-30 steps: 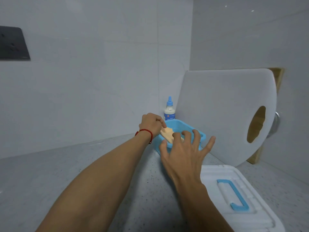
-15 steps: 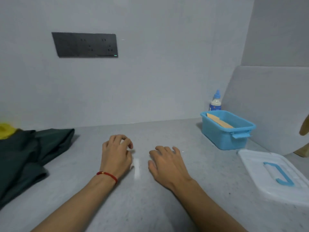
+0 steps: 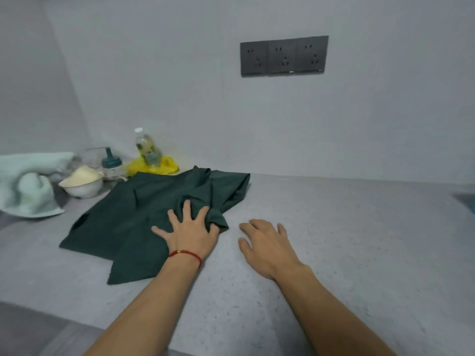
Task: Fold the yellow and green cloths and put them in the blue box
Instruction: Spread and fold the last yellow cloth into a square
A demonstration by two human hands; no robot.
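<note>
The green cloth (image 3: 154, 217) is lying rumpled on the grey desk (image 3: 334, 240), spread out and not yet folded, so I am judging the folding of this piece as only just starting. It is dark green and matte, with one corner trailing toward the desk's near edge and a bunched ridge of folds along the side away from the bowl. A small slit or notch is showing near the cloth's edge on the bowl side.

The left hand (image 3: 190, 232) is lying on the cloth's near bunched corner, fingers spread and their tips sinking into the fabric; this grip is apart and pressing, not clamped. I am reading this as pinning or gathering the cloth so it can be straightened. A red cord (image 3: 186, 254) is circling that wrist.

The right hand (image 3: 267, 242) is resting on bare desk just beside the cloth, not touching it, fingers loosely relaxed and holding nothing. It is probably waiting to take the opposite edge.

Behind the cloth, a yellow cloth (image 3: 154, 167) is sitting crumpled against the wall under a clear bottle (image 3: 146, 146), so the bottle will need lifting first. Beside the cloth, away from the right hand, a white bowl (image 3: 82, 183), a teal-capped jar (image 3: 110, 164) and a pale towel (image 3: 28, 186) are crowding the desk. Above the cloth, a dark socket panel (image 3: 284, 56) is sitting on the wall. I cannot pick out the blue box clearly.
</note>
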